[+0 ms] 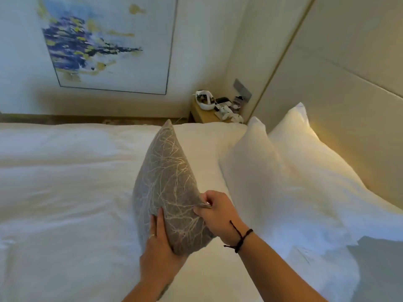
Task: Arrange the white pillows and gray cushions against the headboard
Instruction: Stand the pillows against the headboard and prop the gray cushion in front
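A gray cushion (165, 182) with pale thread-like lines stands on edge over the middle of the white bed (61, 182). My left hand (159, 253) cups its near lower corner from the left. My right hand (218, 212) pinches its right edge. To the right, two white pillows lean toward the beige headboard (349, 105): the front pillow (257, 175) and the rear pillow (309, 153) behind it. Part of another gray cushion (379, 269) shows at the lower right, cut off by the frame.
A wooden bedside table (207, 115) stands at the bed's far corner with a phone, a white basket and small items. A wall switch panel (242, 89) is above it. A large blue and yellow painting (104, 42) hangs on the far wall.
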`<action>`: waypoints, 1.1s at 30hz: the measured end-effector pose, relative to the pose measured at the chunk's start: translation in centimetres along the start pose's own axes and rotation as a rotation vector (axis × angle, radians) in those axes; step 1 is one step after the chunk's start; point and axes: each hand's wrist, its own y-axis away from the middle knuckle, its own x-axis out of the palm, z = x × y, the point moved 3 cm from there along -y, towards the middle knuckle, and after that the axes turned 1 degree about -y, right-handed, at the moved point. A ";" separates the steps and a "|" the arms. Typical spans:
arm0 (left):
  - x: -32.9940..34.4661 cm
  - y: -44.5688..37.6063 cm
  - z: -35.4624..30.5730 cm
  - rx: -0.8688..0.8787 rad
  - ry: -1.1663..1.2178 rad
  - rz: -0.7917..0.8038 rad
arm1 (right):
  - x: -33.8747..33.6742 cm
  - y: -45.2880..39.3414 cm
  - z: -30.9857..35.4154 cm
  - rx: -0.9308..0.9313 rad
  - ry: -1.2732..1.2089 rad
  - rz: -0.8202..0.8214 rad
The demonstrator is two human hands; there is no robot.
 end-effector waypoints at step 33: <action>29.3 -8.2 -35.0 0.381 -0.177 0.250 | -37.4 -2.0 -35.7 0.264 0.209 -0.179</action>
